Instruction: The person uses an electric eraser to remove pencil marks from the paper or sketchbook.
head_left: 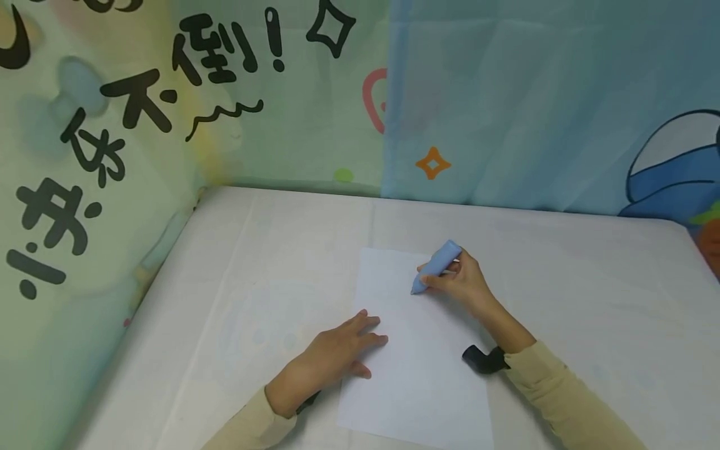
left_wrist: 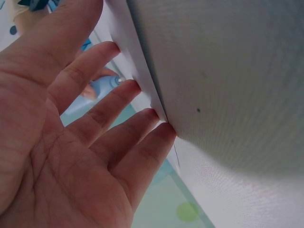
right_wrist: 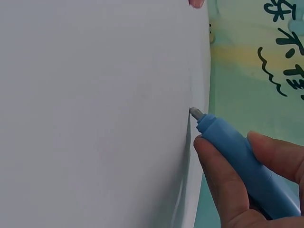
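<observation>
A sheet of white paper (head_left: pixel 416 350) lies on the white-covered table. Near its upper part, my right hand (head_left: pixel 464 281) grips a thick blue marker (head_left: pixel 441 262), tilted with its tip down at the paper. The right wrist view shows the marker's grey tip (right_wrist: pixel 195 113) at the sheet's surface, the thumb and a finger pinching its blue barrel (right_wrist: pixel 237 147). My left hand (head_left: pixel 337 350) rests at the paper's left edge with its fingers spread. In the left wrist view its fingertips (left_wrist: pixel 149 115) touch the sheet's edge, and nothing is in the palm.
The white table cover (head_left: pixel 270 262) extends around the paper on all sides. A printed cloth backdrop (head_left: pixel 304 125) with large black characters rises behind and to the left. A black wrist device (head_left: pixel 485 360) sticks out by the right sleeve.
</observation>
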The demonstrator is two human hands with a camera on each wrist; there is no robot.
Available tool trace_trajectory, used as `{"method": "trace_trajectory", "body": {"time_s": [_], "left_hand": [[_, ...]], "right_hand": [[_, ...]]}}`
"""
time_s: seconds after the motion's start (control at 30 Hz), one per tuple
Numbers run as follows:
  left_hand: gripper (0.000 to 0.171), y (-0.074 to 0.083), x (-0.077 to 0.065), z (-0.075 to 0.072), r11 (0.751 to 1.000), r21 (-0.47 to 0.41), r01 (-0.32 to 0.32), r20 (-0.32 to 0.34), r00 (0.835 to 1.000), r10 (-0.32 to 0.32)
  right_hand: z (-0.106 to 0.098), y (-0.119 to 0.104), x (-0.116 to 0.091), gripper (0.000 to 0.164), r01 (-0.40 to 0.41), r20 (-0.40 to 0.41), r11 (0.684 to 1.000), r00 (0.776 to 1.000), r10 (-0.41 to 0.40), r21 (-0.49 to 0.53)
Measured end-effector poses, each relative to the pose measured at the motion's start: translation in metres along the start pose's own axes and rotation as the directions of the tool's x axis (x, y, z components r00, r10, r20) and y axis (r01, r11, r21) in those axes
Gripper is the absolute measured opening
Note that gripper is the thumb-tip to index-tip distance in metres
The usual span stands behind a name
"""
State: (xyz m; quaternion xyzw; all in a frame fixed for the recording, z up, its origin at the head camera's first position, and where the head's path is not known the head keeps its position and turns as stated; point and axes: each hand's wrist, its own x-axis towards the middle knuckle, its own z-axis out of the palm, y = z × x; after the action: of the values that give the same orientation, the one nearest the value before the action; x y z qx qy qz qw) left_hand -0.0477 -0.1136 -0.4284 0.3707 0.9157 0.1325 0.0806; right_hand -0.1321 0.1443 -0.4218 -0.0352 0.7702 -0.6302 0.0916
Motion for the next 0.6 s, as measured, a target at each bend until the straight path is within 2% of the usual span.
{"method": "trace_trajectory", "body": {"time_s": [0.4, 0.6], "left_hand": [[0.058, 0.0, -0.001, -0.001, 1.0, -0.009, 0.001, -0.003, 1.0, -0.001], [0.058, 0.002, -0.001, -0.001, 1.0, -0.018, 0.003, -0.006, 1.0, -0.003]], "right_hand": [[0.009, 0.001, -0.017, 0.041, 0.018, 0.075, 0.999, 0.997, -0.02, 0.029], [0.01, 0.002, -0.018, 0.042, 0.031, 0.059, 0.999, 0.998, -0.032, 0.023]]}}
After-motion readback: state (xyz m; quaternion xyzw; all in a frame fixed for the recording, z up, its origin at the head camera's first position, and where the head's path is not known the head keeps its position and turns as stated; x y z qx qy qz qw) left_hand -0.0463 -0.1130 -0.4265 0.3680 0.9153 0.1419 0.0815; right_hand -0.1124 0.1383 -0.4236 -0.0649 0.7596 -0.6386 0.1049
